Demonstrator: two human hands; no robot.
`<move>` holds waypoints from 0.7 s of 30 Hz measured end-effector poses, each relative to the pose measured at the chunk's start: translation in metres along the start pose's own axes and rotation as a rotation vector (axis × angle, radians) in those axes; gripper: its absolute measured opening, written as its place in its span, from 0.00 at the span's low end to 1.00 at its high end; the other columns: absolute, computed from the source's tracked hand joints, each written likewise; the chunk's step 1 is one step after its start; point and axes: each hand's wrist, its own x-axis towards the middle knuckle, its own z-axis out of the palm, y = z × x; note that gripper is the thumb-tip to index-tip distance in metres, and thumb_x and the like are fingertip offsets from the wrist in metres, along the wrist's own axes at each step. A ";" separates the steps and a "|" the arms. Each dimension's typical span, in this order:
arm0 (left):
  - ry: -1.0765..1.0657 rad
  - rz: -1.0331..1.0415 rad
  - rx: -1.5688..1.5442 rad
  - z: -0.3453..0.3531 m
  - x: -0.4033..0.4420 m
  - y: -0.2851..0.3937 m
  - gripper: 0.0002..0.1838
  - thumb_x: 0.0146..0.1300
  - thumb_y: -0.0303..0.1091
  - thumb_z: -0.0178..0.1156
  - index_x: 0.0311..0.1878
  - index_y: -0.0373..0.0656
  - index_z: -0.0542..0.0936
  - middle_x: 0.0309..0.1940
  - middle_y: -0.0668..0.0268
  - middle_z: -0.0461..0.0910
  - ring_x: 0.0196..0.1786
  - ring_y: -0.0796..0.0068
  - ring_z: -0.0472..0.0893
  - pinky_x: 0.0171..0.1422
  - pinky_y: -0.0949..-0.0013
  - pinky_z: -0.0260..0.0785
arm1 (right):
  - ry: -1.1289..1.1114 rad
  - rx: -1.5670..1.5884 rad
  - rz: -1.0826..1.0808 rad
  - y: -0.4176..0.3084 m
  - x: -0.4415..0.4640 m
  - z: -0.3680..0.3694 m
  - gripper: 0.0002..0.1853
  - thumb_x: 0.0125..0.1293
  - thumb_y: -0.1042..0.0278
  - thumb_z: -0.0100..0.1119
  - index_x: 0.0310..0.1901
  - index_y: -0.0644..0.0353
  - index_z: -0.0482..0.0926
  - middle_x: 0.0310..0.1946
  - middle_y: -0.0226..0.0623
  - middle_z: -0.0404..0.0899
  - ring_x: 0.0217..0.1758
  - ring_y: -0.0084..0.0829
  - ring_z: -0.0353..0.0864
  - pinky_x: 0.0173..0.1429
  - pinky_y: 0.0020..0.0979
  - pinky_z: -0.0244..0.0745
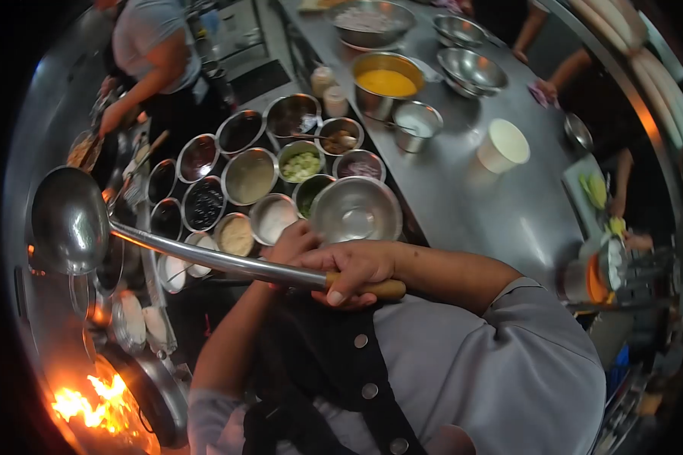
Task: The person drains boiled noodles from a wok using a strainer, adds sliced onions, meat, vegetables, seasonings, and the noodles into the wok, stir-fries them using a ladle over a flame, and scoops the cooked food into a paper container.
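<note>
My right hand is closed around the wooden handle of a large wok ladle. Its long metal shaft reaches left across the front of my body, and the round bowl of the ladle hangs at the far left, over the stove side. Just behind, my left hand has its fingers curled at the near left edge of a shiny metal bowl; part of this grip is hidden by my right hand. The inside of the metal bowl looks bare. Round ingredient tubs stand close in front of both hands.
Flames rise beside a wok at lower left. A co-worker stands at upper left. On the steel table are a pot of yellow liquid, a white container and metal bowls. Other people's hands work at right.
</note>
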 end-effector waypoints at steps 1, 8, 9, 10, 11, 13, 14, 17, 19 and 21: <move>-0.146 -0.703 -0.560 0.003 0.058 0.036 0.15 0.67 0.39 0.64 0.51 0.42 0.80 0.43 0.64 0.82 0.45 0.67 0.83 0.49 0.63 0.77 | 0.026 -0.018 0.000 0.001 -0.015 -0.001 0.44 0.61 0.72 0.70 0.77 0.58 0.58 0.26 0.31 0.72 0.15 0.18 0.72 0.17 0.19 0.66; -0.384 -0.584 -1.342 0.049 0.150 0.100 0.09 0.74 0.32 0.60 0.52 0.39 0.81 0.42 0.66 0.84 0.42 0.75 0.82 0.46 0.68 0.77 | 0.126 -0.137 0.012 0.004 -0.061 -0.013 0.42 0.61 0.75 0.69 0.76 0.59 0.60 0.30 0.33 0.73 0.15 0.21 0.74 0.17 0.20 0.69; -0.421 -0.551 -1.363 0.045 0.140 0.103 0.10 0.74 0.32 0.60 0.53 0.39 0.81 0.43 0.66 0.84 0.43 0.75 0.82 0.47 0.68 0.76 | 0.129 -0.171 0.004 0.001 -0.060 -0.010 0.42 0.62 0.76 0.66 0.77 0.60 0.57 0.28 0.33 0.73 0.16 0.21 0.74 0.17 0.21 0.69; -0.444 -0.527 -1.378 0.041 0.125 0.104 0.10 0.74 0.32 0.60 0.54 0.39 0.81 0.43 0.66 0.84 0.44 0.75 0.82 0.48 0.68 0.76 | 0.140 -0.162 -0.007 0.002 -0.059 -0.013 0.42 0.62 0.76 0.66 0.77 0.60 0.57 0.28 0.33 0.73 0.16 0.21 0.74 0.17 0.21 0.69; -0.438 -0.531 -1.395 0.037 0.110 0.101 0.11 0.74 0.32 0.60 0.54 0.39 0.81 0.44 0.66 0.84 0.45 0.75 0.82 0.49 0.69 0.76 | 0.090 -0.142 -0.001 0.004 -0.057 -0.015 0.40 0.62 0.76 0.65 0.76 0.60 0.59 0.26 0.33 0.73 0.16 0.21 0.74 0.18 0.22 0.68; -0.317 -0.628 -1.410 0.031 0.068 0.084 0.12 0.74 0.32 0.60 0.56 0.39 0.81 0.45 0.66 0.84 0.47 0.76 0.82 0.52 0.69 0.75 | 0.002 -0.141 0.007 0.007 -0.046 -0.023 0.38 0.63 0.77 0.63 0.75 0.60 0.60 0.23 0.33 0.72 0.16 0.20 0.73 0.19 0.23 0.67; -0.235 -0.685 -1.413 0.030 0.044 0.075 0.12 0.74 0.32 0.60 0.56 0.38 0.81 0.46 0.66 0.84 0.48 0.76 0.82 0.53 0.69 0.75 | 0.008 -0.143 0.002 0.008 -0.038 -0.025 0.38 0.63 0.77 0.63 0.75 0.60 0.60 0.23 0.33 0.72 0.16 0.20 0.73 0.19 0.23 0.67; 0.043 -0.852 -1.413 0.035 -0.042 0.054 0.14 0.74 0.32 0.61 0.58 0.38 0.81 0.47 0.66 0.84 0.50 0.76 0.81 0.56 0.70 0.73 | -0.115 -0.148 0.016 0.014 -0.008 -0.034 0.43 0.63 0.73 0.67 0.76 0.64 0.56 0.22 0.33 0.73 0.14 0.22 0.75 0.17 0.22 0.68; 0.251 -0.955 -1.388 0.037 -0.112 0.050 0.15 0.74 0.32 0.61 0.59 0.38 0.80 0.49 0.66 0.84 0.52 0.76 0.81 0.58 0.70 0.73 | -0.132 -0.091 0.057 0.015 0.014 -0.031 0.43 0.62 0.71 0.69 0.76 0.64 0.57 0.22 0.32 0.73 0.14 0.21 0.74 0.17 0.22 0.67; 0.407 -1.042 -1.312 0.030 -0.181 0.059 0.16 0.74 0.33 0.61 0.60 0.37 0.80 0.50 0.66 0.84 0.53 0.77 0.81 0.61 0.70 0.72 | -0.128 -0.026 0.109 0.020 0.045 -0.026 0.43 0.61 0.68 0.73 0.75 0.64 0.59 0.22 0.29 0.72 0.14 0.18 0.73 0.16 0.20 0.66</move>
